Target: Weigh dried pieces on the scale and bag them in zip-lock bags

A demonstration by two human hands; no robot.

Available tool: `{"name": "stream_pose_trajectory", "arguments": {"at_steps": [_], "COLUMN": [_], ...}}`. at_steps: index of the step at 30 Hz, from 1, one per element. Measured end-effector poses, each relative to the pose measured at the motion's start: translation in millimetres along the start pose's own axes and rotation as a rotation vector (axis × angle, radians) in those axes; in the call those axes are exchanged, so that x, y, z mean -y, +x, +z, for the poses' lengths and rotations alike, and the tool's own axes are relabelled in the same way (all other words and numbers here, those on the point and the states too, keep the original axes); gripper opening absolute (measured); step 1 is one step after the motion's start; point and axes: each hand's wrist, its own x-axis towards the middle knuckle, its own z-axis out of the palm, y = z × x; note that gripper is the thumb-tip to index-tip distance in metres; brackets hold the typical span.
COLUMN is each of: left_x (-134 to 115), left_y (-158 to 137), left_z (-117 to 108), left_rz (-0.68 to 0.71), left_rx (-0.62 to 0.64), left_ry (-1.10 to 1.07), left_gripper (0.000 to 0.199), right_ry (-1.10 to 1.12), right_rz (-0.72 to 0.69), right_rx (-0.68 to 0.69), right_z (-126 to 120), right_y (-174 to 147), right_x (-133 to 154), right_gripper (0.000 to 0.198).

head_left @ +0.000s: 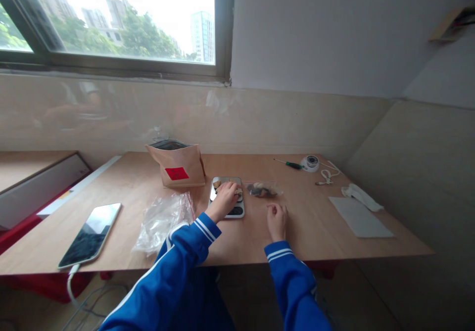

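Note:
My left hand (227,200) reaches over a small digital scale (227,180), its fingers bent down onto several tan, dried-looking pieces (217,184) on the plate. Those fingers hide part of the pieces, and what they pinch cannot be made out. My right hand (277,220) rests on the table in a loose fist, with nothing showing in it. Just beyond it lies a clear zip bag (262,189) with dark and tan pieces inside. A crumpled clear plastic bag (163,222) lies left of the scale.
A brown paper pouch (181,167) with a red label stands open behind the plastic bag. At the left edge lies a phone (91,234) on a cable. To the right are a screwdriver (291,164), a white dome camera (309,163), white paper (359,217) and a white cloth-like item (361,196).

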Motion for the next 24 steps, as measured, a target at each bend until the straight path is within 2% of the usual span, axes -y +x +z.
{"name": "stream_pose_trajectory", "arguments": {"at_steps": [2, 4, 8, 10, 11, 13, 16, 18, 20, 22, 24], "left_x": [-5.7, -10.8, -3.4, 10.9, 19.0, 33.2, 39.6, 33.5, 25.0, 21.4, 26.4], "left_y": [-2.6, -2.8, 7.1, 11.8, 12.4, 8.8, -6.0, -15.7, -19.8, -16.8, -9.4], "left_z": [-19.4, -45.1, -99.8, -120.2, -127.3, -135.0, -135.4, -135.0, -138.5, -145.2, -151.2], "left_rz": [0.02, -0.002, -0.204, -0.271, -0.297, -0.32, -0.328, -0.298, -0.256, -0.236, -0.223], "left_rx": [-0.079, -0.23, -0.667, -0.762, -0.758, -0.656, -0.512, -0.52, -0.583, -0.629, -0.612], "left_ry": [0.024, 0.057, 0.186, 0.279, 0.319, 0.364, 0.369, 0.385, 0.413, 0.442, 0.461], "left_gripper": [0.025, 0.024, 0.02, 0.023, 0.024, 0.024, 0.027, 0.025, 0.024, 0.029, 0.033], "right_ry": [0.009, 0.021, 0.043, 0.043, 0.038, 0.023, 0.012, 0.013, 0.016, 0.016, 0.011], "right_rz": [0.001, 0.012, 0.043, 0.041, 0.04, 0.037, 0.042, 0.041, 0.038, 0.04, 0.044], "right_rx": [0.012, 0.03, 0.04, 0.04, 0.039, 0.033, 0.029, 0.035, 0.041, 0.046, 0.048], "right_z": [-0.7, -1.6, -2.7, -2.5, -2.3, -1.9, -1.5, -1.9, -2.5, -3.2, -3.5], "right_y": [-0.3, -0.5, -0.6, -0.8, -0.9, -1.1, -1.0, -0.5, -0.1, 0.2, 0.3], "right_x": [1.0, 1.9, 2.8, 2.6, 2.4, 2.1, 2.3, 3.2, 4.2, 4.9, 4.9], "right_gripper": [0.026, 0.027, 0.025, 0.025, 0.025, 0.026, 0.025, 0.024, 0.024, 0.024, 0.024]}}
